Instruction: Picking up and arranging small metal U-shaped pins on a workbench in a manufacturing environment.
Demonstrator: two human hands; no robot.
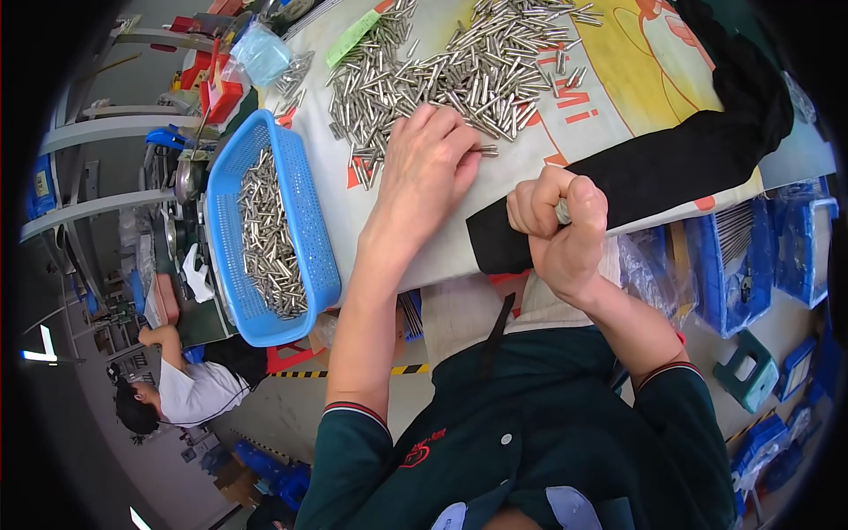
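A loose heap of slim metal pins (477,75) is spread over the far part of the table. My left hand (427,155) rests at the heap's near edge with its fingers curled down. A few pins (488,151) poke out beside its thumb and forefinger, seemingly pinched there. Farther right, my right hand (561,221) is closed in a fist above the black cloth (654,172). Silvery ends, apparently of metal pins (563,210), show inside its curled fingers; the rest is hidden. Left of my left forearm stands a blue perforated basket (305,203) holding many short metal pins (269,243).
A green paper slip (352,40) lies on the heap's left side. Blue bins (733,265) and a green stool (746,371) stand at the right below table height. Red holders (216,93) sit at the far left. Another person (194,389) works at the left.
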